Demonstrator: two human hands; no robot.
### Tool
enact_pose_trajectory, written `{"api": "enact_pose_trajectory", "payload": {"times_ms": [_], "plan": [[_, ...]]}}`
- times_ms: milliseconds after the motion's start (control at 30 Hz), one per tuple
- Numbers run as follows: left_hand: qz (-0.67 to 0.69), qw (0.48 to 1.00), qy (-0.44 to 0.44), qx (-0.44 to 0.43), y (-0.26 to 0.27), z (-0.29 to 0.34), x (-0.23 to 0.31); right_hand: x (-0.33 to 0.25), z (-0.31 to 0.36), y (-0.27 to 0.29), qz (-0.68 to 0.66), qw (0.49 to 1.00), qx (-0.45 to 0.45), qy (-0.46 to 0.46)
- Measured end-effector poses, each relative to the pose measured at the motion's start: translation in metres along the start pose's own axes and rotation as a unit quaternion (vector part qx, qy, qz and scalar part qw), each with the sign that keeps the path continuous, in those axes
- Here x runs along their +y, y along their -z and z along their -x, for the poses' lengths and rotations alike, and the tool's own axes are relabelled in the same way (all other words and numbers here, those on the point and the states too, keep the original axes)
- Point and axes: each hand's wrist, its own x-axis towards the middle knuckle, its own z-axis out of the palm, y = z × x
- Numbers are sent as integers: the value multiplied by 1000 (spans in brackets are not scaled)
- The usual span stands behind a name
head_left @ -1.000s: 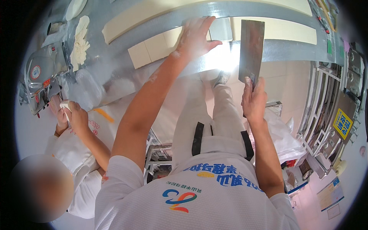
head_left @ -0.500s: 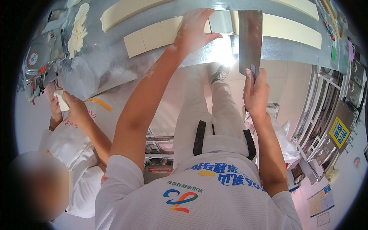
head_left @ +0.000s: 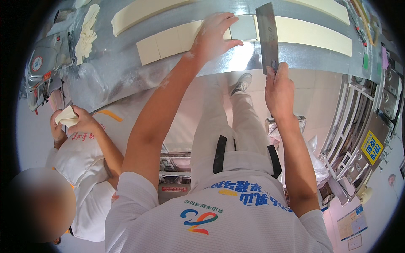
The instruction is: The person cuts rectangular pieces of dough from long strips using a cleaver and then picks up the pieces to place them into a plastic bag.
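My left hand (head_left: pixel 214 36), dusted with flour, lies over a long strip of pale dough with its thumb and fingers spread. At its fingertips a flat grey square plate (head_left: pixel 243 28) sits on the strip; whether they touch it I cannot tell. Left of the hand, the dough strip (head_left: pixel 168 42) shows crosswise cut lines. My right hand (head_left: pixel 280 90) is closed round the handle of a cleaver (head_left: pixel 267 38). The broad blade stands just right of the plate, across the strip, leaning slightly left. Beyond it runs a longer stretch of dough (head_left: pixel 314 36).
Another dough strip (head_left: pixel 147 14) lies farther back on the metal worktable (head_left: pixel 122 59), with crumpled dough scraps (head_left: pixel 87 36) at left. A grey machine (head_left: pixel 46 59) stands at the left edge. Beside me a co-worker's hands (head_left: pixel 80 120) hold folded dough. Metal racks (head_left: pixel 344 118) stand right.
The cleaver has shifted left and its blade now tilts, turned more edge-on. My left hand has barely moved. The co-worker's hands have moved lower, and their dough shows more broadly.
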Motion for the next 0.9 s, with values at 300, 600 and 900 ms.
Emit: {"api": "enact_pose_trajectory", "payload": {"times_ms": [300, 600, 900], "plan": [[-6, 1000, 0, -14, 0, -1, 0, -9, -10, -3, 53, 998, -32, -34], [12, 999, 23, -32, 2, -3, 2, -7, -14, -11, 83, 994, -57, -47], [-56, 997, -32, -39, 13, -16, 1, 8, -26, -34, 97, 991, -65, -62]]}}
